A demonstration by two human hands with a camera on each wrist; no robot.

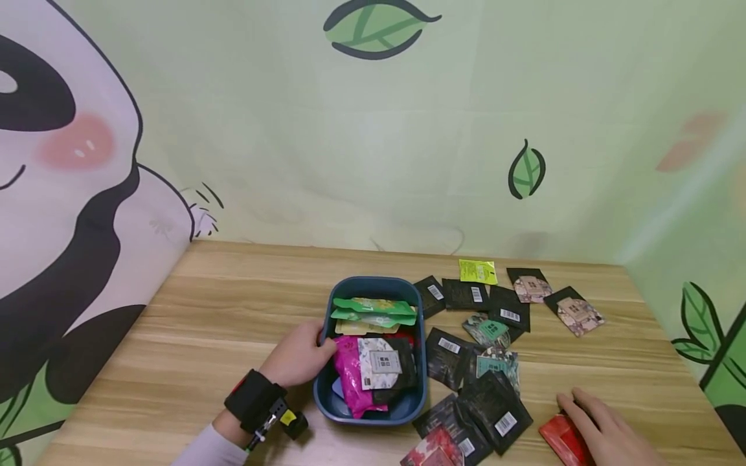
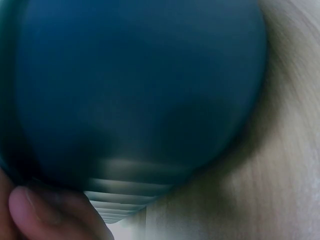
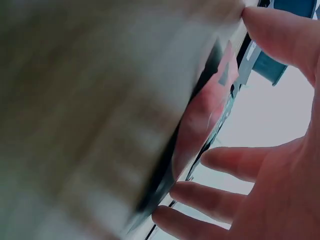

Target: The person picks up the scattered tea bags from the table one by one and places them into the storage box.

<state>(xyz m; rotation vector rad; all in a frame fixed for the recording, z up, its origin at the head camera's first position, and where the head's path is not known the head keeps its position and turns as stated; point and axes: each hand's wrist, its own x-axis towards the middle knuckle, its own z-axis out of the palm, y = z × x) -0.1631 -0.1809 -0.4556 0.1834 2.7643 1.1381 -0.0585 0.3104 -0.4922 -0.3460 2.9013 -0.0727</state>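
Note:
A deep blue plastic bin (image 1: 373, 419) stands on the table, gripped at its left rim by my left hand (image 1: 300, 356). In the left wrist view the bin's dark wall (image 2: 140, 90) fills most of the picture, with curled fingers (image 2: 50, 212) at its edge. Inside are green packets (image 1: 375, 310), a magenta packet (image 1: 351, 372) and a black packet with a white floral label (image 1: 379, 364). At the lower right, my right hand (image 1: 618, 430) lies partly over a shiny red packet (image 1: 562, 437), its fingertips on it. The right wrist view shows that hand's fingers and thumb spread apart.
Several black sachets (image 1: 451, 349), some overlapping, are scattered right of the bin. A yellow packet (image 1: 478, 272) and two floral-labelled black sachets (image 1: 530, 285) lie farther back. A red floral sachet (image 1: 434, 450) is at the front edge of view. Behind the table (image 1: 245, 291) hangs a printed backdrop (image 1: 280, 129).

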